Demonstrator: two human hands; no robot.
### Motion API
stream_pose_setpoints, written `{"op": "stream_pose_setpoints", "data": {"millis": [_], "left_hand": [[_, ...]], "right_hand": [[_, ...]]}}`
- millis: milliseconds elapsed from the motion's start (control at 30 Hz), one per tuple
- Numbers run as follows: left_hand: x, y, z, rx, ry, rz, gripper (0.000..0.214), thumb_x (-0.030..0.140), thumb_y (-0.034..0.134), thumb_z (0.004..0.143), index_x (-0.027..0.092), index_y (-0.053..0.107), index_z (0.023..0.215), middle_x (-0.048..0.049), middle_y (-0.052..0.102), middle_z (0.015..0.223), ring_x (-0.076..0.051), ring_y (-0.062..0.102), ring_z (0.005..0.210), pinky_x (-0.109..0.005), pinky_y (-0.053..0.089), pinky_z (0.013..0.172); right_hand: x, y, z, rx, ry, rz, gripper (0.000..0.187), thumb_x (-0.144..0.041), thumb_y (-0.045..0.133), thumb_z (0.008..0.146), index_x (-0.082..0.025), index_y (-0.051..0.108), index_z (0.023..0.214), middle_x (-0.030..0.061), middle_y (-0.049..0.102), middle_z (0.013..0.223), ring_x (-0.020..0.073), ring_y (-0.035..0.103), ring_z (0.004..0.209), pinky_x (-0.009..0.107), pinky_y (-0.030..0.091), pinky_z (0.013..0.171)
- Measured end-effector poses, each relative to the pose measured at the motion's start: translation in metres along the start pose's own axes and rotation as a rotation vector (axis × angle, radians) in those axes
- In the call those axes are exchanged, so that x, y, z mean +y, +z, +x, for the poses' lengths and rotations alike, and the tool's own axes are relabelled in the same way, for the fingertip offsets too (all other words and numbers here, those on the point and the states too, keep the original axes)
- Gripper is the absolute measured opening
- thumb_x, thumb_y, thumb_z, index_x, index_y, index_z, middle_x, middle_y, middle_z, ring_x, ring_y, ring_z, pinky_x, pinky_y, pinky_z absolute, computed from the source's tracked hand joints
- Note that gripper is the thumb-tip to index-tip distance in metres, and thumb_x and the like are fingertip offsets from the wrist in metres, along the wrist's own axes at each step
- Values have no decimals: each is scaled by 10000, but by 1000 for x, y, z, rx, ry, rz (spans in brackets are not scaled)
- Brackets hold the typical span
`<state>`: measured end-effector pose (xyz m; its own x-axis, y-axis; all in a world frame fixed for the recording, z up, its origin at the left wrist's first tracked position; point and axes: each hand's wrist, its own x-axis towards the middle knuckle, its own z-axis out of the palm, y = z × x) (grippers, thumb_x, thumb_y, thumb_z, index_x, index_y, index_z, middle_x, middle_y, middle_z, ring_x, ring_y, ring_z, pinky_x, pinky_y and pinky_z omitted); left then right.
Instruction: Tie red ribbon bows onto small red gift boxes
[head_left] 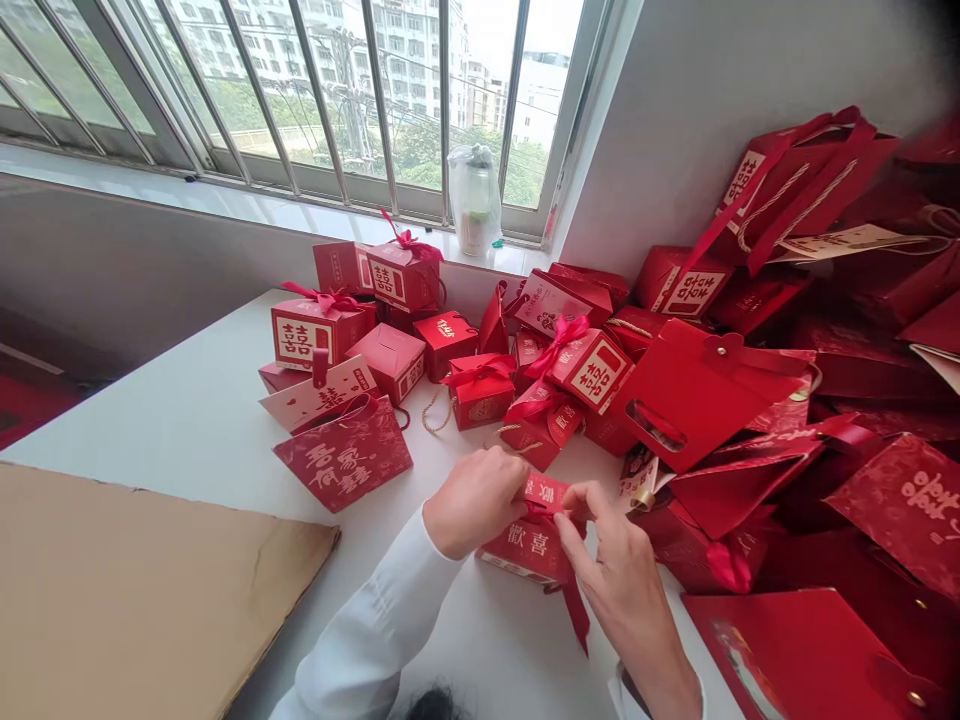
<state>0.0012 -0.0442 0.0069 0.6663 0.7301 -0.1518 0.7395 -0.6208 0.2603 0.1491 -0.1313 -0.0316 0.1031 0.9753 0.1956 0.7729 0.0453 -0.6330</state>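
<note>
A small red gift box [529,545] with pale characters on its side lies on the white table [187,420] in front of me. My left hand [474,500] is closed over the box's top left, pinching its red flap. My right hand [619,585] pinches the same flap from the right, fingers pressed together. A red ribbon [576,610] hangs down from the box beneath my right hand. Both sleeves are white.
Several red gift boxes with ribbons [480,385] crowd the table's far side, and a heap of red paper bags [787,400] fills the right. A flat brown cardboard sheet [135,590] lies at the left front. A wrapped jar [474,200] stands on the windowsill.
</note>
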Motion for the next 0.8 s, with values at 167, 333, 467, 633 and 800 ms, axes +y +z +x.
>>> {"op": "stream_pose_setpoints", "data": {"millis": [167, 333, 467, 633, 800], "left_hand": [[-5, 8, 9, -23, -14, -54, 105, 180, 571, 725, 159, 591, 625, -50, 629, 659, -186, 589, 641, -260, 275, 503], [-12, 2, 9, -46, 28, -155, 116, 190, 569, 735, 158, 603, 629, -45, 639, 668, -158, 563, 613, -259, 256, 499], [-18, -4, 6, -107, 50, -209, 88, 170, 575, 745, 150, 615, 669, -34, 634, 655, -149, 555, 628, -240, 292, 513], [-15, -10, 2, -134, -15, -135, 121, 157, 515, 791, 149, 613, 720, -62, 644, 735, -181, 576, 703, -247, 336, 559], [-9, -1, -3, -124, -71, -74, 196, 109, 393, 844, 132, 577, 782, -114, 638, 826, -221, 584, 756, -295, 390, 628]], "right_hand": [[-8, 11, -3, -126, 172, 201, 218, -344, 459, 867, -241, 482, 1057, -49, 572, 677, 142, 564, 559, 218, 408, 507], [-10, 22, -2, -78, 217, 194, 266, -290, 423, 855, -227, 479, 1107, -53, 568, 635, 145, 549, 530, 222, 407, 503], [-6, 19, -2, -27, 198, 133, 280, -265, 415, 847, -211, 477, 1115, -50, 571, 629, 146, 564, 523, 227, 403, 518], [-3, 20, -1, 46, 157, -58, 259, -276, 357, 874, -208, 515, 1067, -11, 626, 639, 176, 606, 524, 242, 385, 493], [-9, 27, 0, 128, 70, -220, 263, -242, 335, 881, -205, 541, 1040, -1, 660, 621, 189, 621, 475, 248, 343, 424]]}}
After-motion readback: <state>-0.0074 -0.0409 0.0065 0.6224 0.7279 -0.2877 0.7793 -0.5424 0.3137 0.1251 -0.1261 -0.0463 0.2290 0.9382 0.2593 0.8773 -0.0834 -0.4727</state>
